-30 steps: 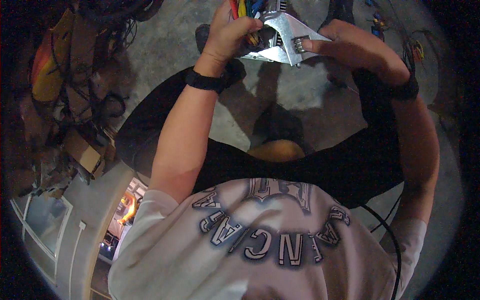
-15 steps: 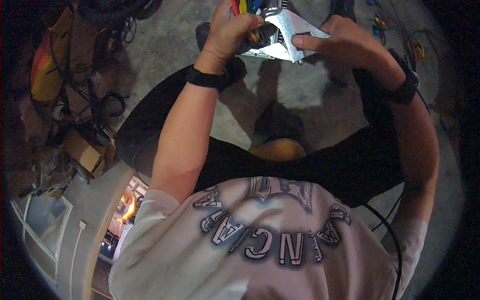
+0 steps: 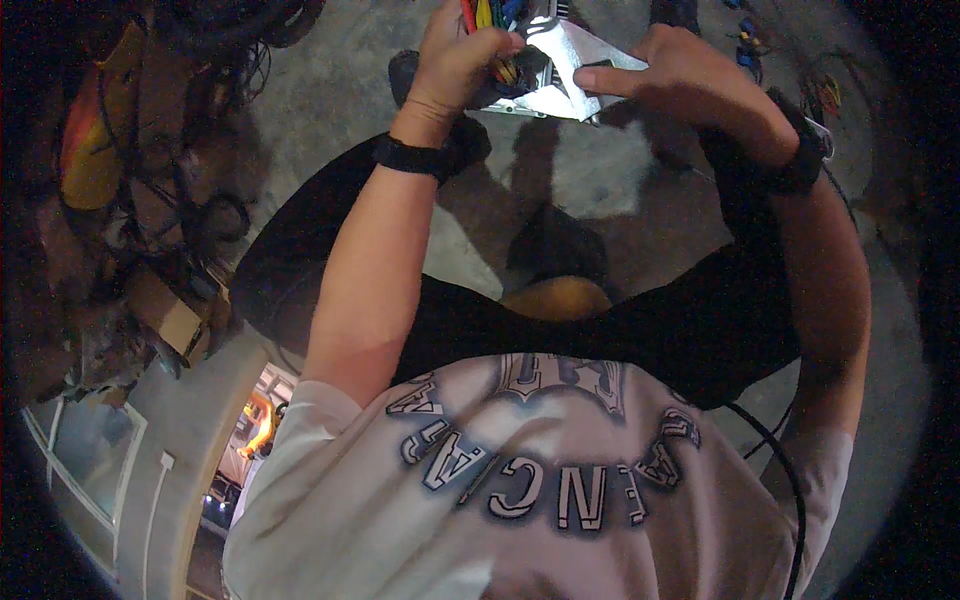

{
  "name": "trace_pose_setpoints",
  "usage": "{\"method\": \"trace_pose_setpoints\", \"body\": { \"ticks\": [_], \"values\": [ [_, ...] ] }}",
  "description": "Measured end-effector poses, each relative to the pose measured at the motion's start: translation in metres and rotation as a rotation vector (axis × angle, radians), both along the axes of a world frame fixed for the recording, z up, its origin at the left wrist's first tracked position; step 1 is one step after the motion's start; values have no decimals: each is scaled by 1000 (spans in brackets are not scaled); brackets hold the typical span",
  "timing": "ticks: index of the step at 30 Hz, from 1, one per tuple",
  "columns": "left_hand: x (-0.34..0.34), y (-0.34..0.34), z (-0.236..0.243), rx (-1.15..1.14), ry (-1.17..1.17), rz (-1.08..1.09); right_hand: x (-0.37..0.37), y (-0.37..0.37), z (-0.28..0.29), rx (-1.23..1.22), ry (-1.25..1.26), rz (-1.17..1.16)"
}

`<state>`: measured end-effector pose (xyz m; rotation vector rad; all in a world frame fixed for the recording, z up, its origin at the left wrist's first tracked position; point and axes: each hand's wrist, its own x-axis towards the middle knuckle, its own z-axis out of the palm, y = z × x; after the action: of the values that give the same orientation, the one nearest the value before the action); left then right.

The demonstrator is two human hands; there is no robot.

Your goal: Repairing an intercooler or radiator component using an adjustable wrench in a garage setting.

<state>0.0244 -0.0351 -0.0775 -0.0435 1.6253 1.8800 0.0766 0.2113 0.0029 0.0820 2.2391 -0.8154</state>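
Observation:
At the top middle, my left hand (image 3: 450, 70) is closed around a bundle of red, yellow, green and blue wires (image 3: 484, 18), its thumb across them. These lead to a metal piece with a dark toothed strip (image 3: 558, 12), partly hidden by the hand and a large silver adjustable wrench (image 3: 570, 60). My right hand (image 3: 685, 80) grips the wrench from the right, thumb lying over its adjuster. The wrench head is beside my left thumb and over the metal piece; whether its jaws clamp anything I cannot tell.
Dark cables and a yellow-red object (image 3: 90, 160) are heaped at left, with cardboard (image 3: 165, 320) below. Coloured wire ends (image 3: 748, 45) lie at upper right. My dark-clad legs surround the work on the concrete floor (image 3: 330, 80). A doorway (image 3: 250, 430) shows at lower left.
The wrench and my right hand have shifted slightly up and to the left. The right thumb now covers more of the adjuster. My left hand has barely moved.

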Motion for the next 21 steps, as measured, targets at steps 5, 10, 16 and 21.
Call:
{"method": "trace_pose_setpoints", "body": {
  "ticks": [5,10,16,21],
  "values": [
    [6,6,-1,3,129,-44,-2,9,-13,-150,37,116],
    [9,5,3,30,24,-48,-1,19,-29,-258,265,187],
    [17,14,19,40,-10,14,-7,9,-7,-140,-47,105],
    [4,-3,-16,-19,50,-7,-4,5,-3,-104,14,95]
  ]
}}
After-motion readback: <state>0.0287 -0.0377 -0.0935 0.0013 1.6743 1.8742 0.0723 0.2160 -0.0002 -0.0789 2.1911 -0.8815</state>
